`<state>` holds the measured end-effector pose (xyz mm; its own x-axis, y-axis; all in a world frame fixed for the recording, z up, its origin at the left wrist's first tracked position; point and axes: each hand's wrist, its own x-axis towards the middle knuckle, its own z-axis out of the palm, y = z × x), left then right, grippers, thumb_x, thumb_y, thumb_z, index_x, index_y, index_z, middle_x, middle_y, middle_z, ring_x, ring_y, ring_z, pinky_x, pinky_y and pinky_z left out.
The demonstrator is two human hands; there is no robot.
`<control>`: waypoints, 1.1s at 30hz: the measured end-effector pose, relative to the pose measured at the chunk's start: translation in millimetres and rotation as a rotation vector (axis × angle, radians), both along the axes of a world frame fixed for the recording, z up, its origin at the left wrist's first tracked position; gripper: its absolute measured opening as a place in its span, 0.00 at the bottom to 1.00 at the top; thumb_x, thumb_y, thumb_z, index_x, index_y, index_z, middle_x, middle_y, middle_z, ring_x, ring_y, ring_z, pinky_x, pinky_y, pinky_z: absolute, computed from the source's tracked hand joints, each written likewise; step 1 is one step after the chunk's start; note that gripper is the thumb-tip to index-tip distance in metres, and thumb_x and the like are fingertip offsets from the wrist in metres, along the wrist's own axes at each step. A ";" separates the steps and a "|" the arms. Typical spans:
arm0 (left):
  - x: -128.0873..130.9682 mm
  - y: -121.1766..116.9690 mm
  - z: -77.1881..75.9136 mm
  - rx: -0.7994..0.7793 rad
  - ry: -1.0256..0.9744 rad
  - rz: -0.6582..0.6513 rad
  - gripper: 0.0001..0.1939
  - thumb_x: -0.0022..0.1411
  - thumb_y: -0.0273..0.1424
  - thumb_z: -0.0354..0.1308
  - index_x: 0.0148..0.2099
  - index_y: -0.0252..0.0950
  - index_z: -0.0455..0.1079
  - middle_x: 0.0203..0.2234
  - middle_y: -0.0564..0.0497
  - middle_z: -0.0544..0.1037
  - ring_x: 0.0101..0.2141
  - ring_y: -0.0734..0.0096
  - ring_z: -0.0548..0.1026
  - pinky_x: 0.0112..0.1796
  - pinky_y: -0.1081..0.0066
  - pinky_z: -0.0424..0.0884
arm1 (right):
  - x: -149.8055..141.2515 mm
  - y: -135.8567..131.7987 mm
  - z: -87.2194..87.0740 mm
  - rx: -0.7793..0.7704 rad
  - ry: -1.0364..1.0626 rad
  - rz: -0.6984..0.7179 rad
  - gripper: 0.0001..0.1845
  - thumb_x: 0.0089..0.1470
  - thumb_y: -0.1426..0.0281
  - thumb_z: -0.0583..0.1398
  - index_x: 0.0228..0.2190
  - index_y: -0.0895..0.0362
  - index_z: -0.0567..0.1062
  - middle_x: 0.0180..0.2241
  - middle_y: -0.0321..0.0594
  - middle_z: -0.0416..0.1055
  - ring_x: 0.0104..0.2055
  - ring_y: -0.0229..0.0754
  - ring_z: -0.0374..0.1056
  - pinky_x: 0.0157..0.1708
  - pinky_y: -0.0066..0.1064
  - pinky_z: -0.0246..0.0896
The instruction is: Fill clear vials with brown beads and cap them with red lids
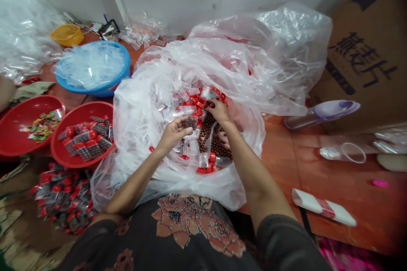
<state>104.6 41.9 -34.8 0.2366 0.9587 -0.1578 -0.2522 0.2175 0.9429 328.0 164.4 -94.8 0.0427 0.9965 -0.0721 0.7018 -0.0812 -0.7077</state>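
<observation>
Left hand (171, 135) pinches clear container (192, 123) with brown balls (190, 121) inside, above plastic sheeting (133, 118); right hand (220, 113) over red caps (199, 103), can't tell if pinching anything; loose balls (207, 132) lie near right wrist.

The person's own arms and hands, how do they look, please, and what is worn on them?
Both the left hand and the right hand are without gloves, and the forearms are bare, with no watch or bracelet visible. The dark grey sleeves belong to a dark top with reddish-brown flowers dotted with small bead-like spots.
</observation>
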 end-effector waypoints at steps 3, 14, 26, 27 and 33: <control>-3.3 0.3 -0.8 -0.016 -0.011 0.006 0.27 0.52 0.32 0.71 0.53 0.32 0.71 0.44 0.44 0.80 0.42 0.64 0.79 0.43 0.65 0.78 | 5.4 -8.0 -0.2 -0.011 0.023 -0.012 0.21 0.50 0.75 0.61 0.48 0.59 0.79 0.41 0.44 0.79 0.41 0.47 0.73 0.48 0.39 0.66; -0.6 -14.1 0.9 -0.023 0.020 -0.078 0.20 0.54 0.35 0.69 0.48 0.32 0.73 0.42 0.44 0.80 0.41 0.65 0.78 0.38 0.68 0.78 | 11.5 -92.4 21.3 -0.271 1.154 -0.111 0.20 0.41 0.69 0.71 0.40 0.52 0.77 0.31 0.31 0.77 0.31 0.35 0.72 0.39 0.32 0.74; 13.2 -49.7 -8.7 -0.118 -0.040 -0.199 0.24 0.53 0.34 0.69 0.52 0.34 0.75 0.46 0.44 0.81 0.43 0.65 0.79 0.43 0.67 0.76 | -7.0 -169.2 55.4 -0.148 1.109 -0.001 0.21 0.50 0.63 0.67 0.48 0.47 0.77 0.43 0.34 0.79 0.38 0.37 0.74 0.38 0.31 0.72; 13.0 -52.1 -6.9 -0.122 -0.039 -0.207 0.24 0.54 0.34 0.69 0.53 0.35 0.75 0.46 0.44 0.81 0.43 0.65 0.79 0.44 0.66 0.76 | -7.3 -173.7 56.8 -0.076 0.976 -0.004 0.20 0.51 0.63 0.67 0.48 0.47 0.78 0.44 0.35 0.79 0.41 0.39 0.74 0.42 0.35 0.72; 11.2 -60.3 1.0 -0.048 0.042 -0.247 0.22 0.55 0.35 0.68 0.53 0.37 0.77 0.48 0.45 0.80 0.46 0.63 0.78 0.47 0.64 0.75 | -7.1 -195.7 58.8 0.311 0.317 0.171 0.18 0.59 0.68 0.59 0.50 0.42 0.78 0.50 0.32 0.78 0.53 0.48 0.72 0.58 0.52 0.61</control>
<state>115.7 -18.4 -33.8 0.4551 0.8636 -0.2168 -0.1465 0.3129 0.9384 320.9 -31.3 -36.0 -0.0995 0.9637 0.2479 0.4323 0.2662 -0.8615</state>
